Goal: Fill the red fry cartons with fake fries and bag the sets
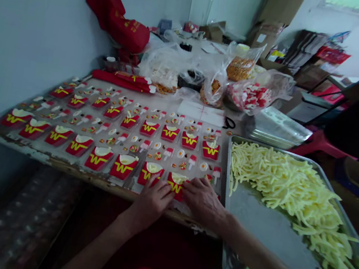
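My left hand point(153, 198) rests at the near table edge, fingers bent against the lower left side of a small red fries carton point(174, 188) with a yellow W. On that carton's right side, my right hand point(204, 202) has its fingers curled over the edge. A pale fries piece shows in the carton's top; the fingertips are partly hidden. Just left lies a similar red carton point(146, 176). Rows of these cartons lie in clear plastic packs, along with small egg, popsicle and burger pieces point(180, 153).
To the right, a metal tray point(255, 215) holds a heap of pale yellow fries-like strips point(290, 184). Clear bags of orange pieces point(240, 67) and red-and-white pieces point(253, 96) stand behind. Black scissors point(229, 123) lie near stacked clear trays point(279, 128). A wall borders the left.
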The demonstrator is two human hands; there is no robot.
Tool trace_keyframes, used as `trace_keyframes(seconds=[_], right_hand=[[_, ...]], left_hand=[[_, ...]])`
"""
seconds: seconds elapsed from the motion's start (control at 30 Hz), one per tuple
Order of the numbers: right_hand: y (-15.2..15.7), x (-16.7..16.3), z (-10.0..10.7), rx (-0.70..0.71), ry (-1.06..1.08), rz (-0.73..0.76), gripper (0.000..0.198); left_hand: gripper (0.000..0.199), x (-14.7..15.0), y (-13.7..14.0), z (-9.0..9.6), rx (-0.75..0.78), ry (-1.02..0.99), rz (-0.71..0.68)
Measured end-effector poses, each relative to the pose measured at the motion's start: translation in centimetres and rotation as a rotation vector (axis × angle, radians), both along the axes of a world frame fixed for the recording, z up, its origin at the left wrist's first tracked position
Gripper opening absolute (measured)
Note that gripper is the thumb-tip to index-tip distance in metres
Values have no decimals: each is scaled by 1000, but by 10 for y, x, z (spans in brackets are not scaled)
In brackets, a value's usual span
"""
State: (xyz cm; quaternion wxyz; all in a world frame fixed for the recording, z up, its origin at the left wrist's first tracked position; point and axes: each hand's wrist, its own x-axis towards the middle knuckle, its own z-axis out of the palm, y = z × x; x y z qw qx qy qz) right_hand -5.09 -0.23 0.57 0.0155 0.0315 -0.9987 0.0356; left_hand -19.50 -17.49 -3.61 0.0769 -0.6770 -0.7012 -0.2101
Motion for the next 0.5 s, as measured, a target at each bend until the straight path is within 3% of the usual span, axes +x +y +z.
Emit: trace_keyframes(seconds=[0.1,0.23,0.3,0.4,0.5], right_hand=[[2,2,-6,-83,48,-80,11],[7,8,2,-389,193,-214,20],[5,-1,14,-621,307,-363,21],[-5,-42,39,-1132,452,-614,40],[-6,-93,62,-1576,491,-585,67]], left_hand=[[24,-4,-1,-7,21,-9,-30],[30,-11,-1,-2,66,-103,-50],[40,-13,8,11,170,-233,14],[66,-18,41,42,336,-440,111],[70,-43,102,74,341,-442,-27]])
